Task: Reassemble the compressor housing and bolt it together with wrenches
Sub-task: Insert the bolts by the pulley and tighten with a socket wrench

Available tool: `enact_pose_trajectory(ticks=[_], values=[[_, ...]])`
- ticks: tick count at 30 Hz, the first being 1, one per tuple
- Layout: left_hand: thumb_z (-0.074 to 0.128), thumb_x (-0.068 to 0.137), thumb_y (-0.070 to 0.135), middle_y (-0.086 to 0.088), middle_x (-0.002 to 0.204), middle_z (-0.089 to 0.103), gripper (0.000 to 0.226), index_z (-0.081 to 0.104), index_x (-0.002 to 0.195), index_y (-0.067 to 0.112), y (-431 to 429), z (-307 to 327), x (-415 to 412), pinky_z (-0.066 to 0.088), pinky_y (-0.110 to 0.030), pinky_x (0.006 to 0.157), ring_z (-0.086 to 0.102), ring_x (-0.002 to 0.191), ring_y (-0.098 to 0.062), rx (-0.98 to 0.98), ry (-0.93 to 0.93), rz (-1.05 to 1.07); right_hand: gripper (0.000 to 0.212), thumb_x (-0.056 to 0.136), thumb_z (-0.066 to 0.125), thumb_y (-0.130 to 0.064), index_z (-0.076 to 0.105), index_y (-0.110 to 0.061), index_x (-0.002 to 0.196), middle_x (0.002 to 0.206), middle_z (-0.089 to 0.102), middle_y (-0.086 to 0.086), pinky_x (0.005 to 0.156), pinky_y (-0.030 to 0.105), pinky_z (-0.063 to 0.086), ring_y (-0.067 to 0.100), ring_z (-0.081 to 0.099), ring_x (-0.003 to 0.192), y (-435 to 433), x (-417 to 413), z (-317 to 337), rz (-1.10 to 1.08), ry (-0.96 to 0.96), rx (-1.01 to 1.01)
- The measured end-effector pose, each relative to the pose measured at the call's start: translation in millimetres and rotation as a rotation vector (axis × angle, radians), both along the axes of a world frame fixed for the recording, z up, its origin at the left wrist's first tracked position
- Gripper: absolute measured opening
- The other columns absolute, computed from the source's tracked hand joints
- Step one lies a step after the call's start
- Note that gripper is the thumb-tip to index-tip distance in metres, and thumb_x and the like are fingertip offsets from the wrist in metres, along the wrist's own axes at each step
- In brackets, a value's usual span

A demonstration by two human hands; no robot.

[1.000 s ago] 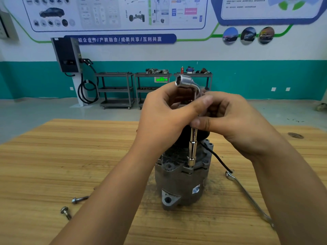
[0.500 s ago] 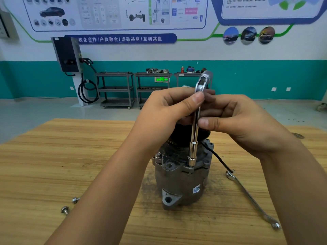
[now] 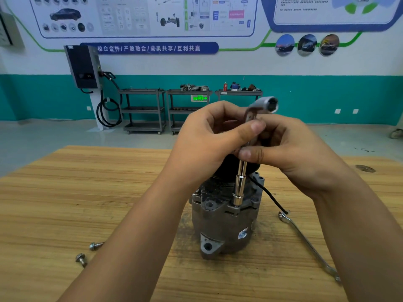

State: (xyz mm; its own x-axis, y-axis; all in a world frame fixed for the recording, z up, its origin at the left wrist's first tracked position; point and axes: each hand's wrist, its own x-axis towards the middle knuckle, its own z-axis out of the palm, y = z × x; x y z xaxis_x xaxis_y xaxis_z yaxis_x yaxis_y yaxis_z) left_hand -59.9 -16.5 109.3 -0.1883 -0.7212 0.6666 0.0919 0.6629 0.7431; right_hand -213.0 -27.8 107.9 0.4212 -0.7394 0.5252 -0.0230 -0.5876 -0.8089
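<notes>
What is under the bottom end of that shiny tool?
The socket wrench stands on the compressor rim. Its tip covers whatever bolt sits beneath; none is visible.

One head-worn wide-angle camera looks forward and slightly down from close above the wooden table (image 3: 65, 203), its near edge cropped, the far teal wall (image 3: 327, 99) across the frame's top.

L-wrench (image 3: 240, 184) shaft hidden mid-length behind left hand (image 3: 209, 144) and right hand (image 3: 290, 153). Compressor housing (image 3: 224, 223) top covered by both hands. Flat wrench (image 3: 305, 243) far end goes behind right forearm. Bolt under socket not visible. Wall poster text blurred.
</notes>
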Motion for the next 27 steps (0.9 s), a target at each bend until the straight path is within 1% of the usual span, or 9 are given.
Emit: enact_pose_trajectory(ticks=[3,6,9,11,14,17,21,24,27], values=[[0.069,0.073,0.016,-0.008,0.095,0.073,0.007,0.067,0.081,0.017,-2.3,-0.8,1.1,0.056,-0.036,0.085,0.069,0.093,-0.022,0.014,0.012,0.017,0.034,0.057,0.079,-0.026,0.069,-0.018,0.088,0.08,0.064,0.01,0.07,0.029,0.052,0.016,0.061,0.077,-1.0,0.7,-1.0,-0.05,0.037,-0.018],[0.063,0.079,0.019,-0.005,0.099,0.073,0.013,0.069,0.09,0.016,-0.8,0.3,1.3,0.054,-0.038,0.09,0.068,0.096,-0.021,0.038,-0.031,0.009,0.027,0.064,0.074,-0.019,0.074,-0.025,0.09,0.088,0.073,0.0,0.072,0.019,0.052,0.01,0.068,0.086,0.9,-0.3,-0.3,0.027,0.02,-0.003],[0.06,0.084,0.018,-0.001,0.093,0.073,0.013,0.07,0.091,0.016,-0.2,2.0,2.2,0.053,-0.033,0.088,0.068,0.094,-0.021,0.056,-0.066,0.022,0.022,0.072,0.068,-0.014,0.075,-0.02,0.091,0.094,0.074,0.0,0.076,0.019,0.052,0.014,0.069,0.093,1.8,-4.3,1.0,0.088,0.038,0.025],[0.057,0.09,0.012,0.001,0.09,0.072,0.013,0.069,0.091,0.014,0.7,2.8,2.7,0.054,-0.028,0.087,0.068,0.092,-0.016,0.056,-0.09,0.019,0.021,0.074,0.064,-0.01,0.074,-0.017,0.092,0.097,0.074,0.001,0.079,0.02,0.052,0.016,0.069,0.097,1.8,-6.4,1.2,0.107,0.046,0.035],[0.054,0.093,0.009,0.003,0.088,0.072,0.017,0.069,0.093,0.015,6.1,5.3,3.4,0.054,-0.023,0.082,0.067,0.088,-0.01,0.034,-0.148,0.05,0.021,0.073,0.064,-0.009,0.072,-0.015,0.091,0.091,0.075,0.002,0.077,0.019,0.052,0.015,0.07,0.092,1.8,-7.0,1.3,0.122,0.021,0.051],[0.059,0.092,0.017,0.007,0.086,0.073,0.012,0.07,0.096,0.019,9.9,7.6,5.7,0.053,-0.016,0.073,0.068,0.083,-0.003,-0.055,-0.233,0.169,0.025,0.067,0.068,-0.019,0.072,-0.015,0.091,0.088,0.075,0.004,0.074,0.02,0.052,0.017,0.071,0.087,1.4,-6.6,0.9,0.115,-0.008,0.053],[0.069,0.082,0.025,0.003,0.085,0.074,0.01,0.071,0.091,0.021,13.9,9.3,6.9,0.058,-0.024,0.068,0.071,0.077,-0.013,-0.021,-0.222,0.16,0.022,0.067,0.069,-0.018,0.074,-0.018,0.088,0.083,0.074,0.002,0.071,0.017,0.052,0.014,0.071,0.083,1.5,-5.3,0.7,0.102,-0.006,0.022],[0.077,0.076,0.018,0.005,0.076,0.074,0.009,0.069,0.081,0.017,13.8,5.9,-0.9,0.056,-0.021,0.062,0.071,0.071,-0.008,0.008,-0.108,0.205,0.023,0.068,0.069,-0.011,0.076,-0.025,0.085,0.081,0.074,-0.002,0.07,0.015,0.051,0.009,0.07,0.08,1.9,-4.1,1.1,0.085,-0.009,-0.006],[0.082,0.068,0.024,0.005,0.076,0.073,0.017,0.068,0.076,0.018,12.8,2.1,-8.3,0.057,-0.025,0.065,0.07,0.072,-0.007,0.004,-0.056,0.297,0.025,0.067,0.068,-0.009,0.076,-0.029,0.08,0.076,0.074,-0.005,0.066,0.013,0.05,0.004,0.069,0.076,3.0,-2.5,1.8,0.072,-0.005,-0.032]])
